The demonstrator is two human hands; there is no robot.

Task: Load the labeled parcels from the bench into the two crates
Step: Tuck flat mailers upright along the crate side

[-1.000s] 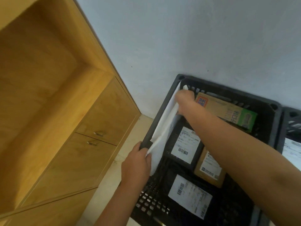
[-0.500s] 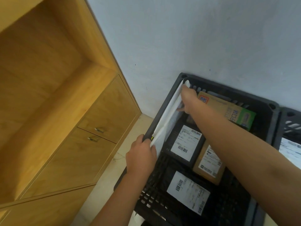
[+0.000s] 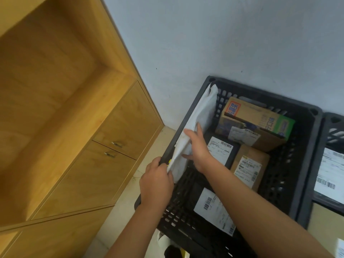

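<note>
While the white parcel [image 3: 201,116] leans on the left wall of the crate [image 3: 308,155], left hand [image 3: 156,183] pinches its near corner; right hand [image 3: 197,146] presses it, fingers [image 3: 198,128] straight; next, probably, seat and release.

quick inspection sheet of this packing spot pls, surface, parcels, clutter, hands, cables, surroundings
surface: pale floor; bench not in view
job's things: white parcel on edge against cabinet-side wall of black crate; labeled black parcels, brown box, printed carton inside; second crate also loaded
clutter: unclear white scrap below crate
hands: left hand pinches parcel's near end; right hand on its middle, grip unclear
cables: nothing seen
surroundings: wooden cabinet, grey wall
</note>
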